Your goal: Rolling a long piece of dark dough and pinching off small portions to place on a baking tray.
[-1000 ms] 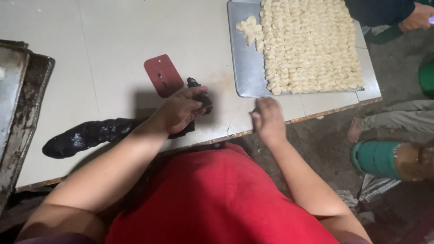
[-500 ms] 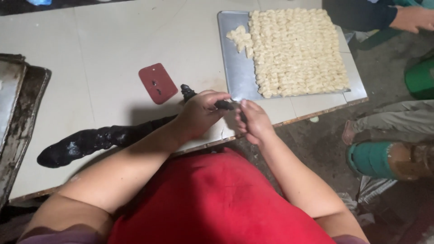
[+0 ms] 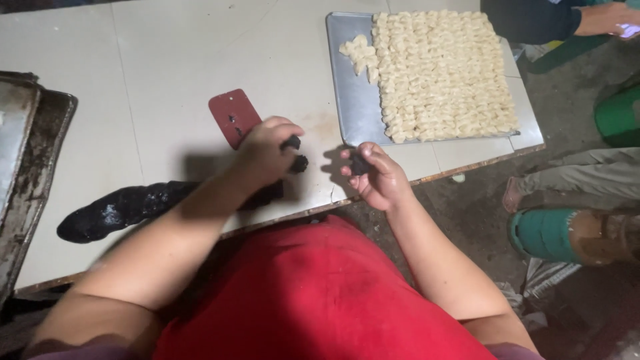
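Note:
A long roll of black dough (image 3: 127, 208) lies on the white table (image 3: 133, 100), running under my left forearm. My left hand (image 3: 267, 152) grips the roll's right end, where a small black lump (image 3: 299, 164) sticks out past my fingers. My right hand (image 3: 375, 175) hovers just right of it, over the table's front edge, with a small piece of black dough (image 3: 360, 165) pinched in its fingers. A red scraper (image 3: 233, 117) lies flat on the table just behind my left hand.
A metal tray (image 3: 350, 100) at the back right is covered with several rows of pale shaped dough pieces (image 3: 440, 73). Dark worn trays (image 3: 30, 153) are stacked at the left edge. Another person's arm (image 3: 600, 17) and sandalled feet (image 3: 520, 193) are on the right.
My hands were together at the roll's end half a second ago. They have separated, and my right hand has come away with a small black piece.

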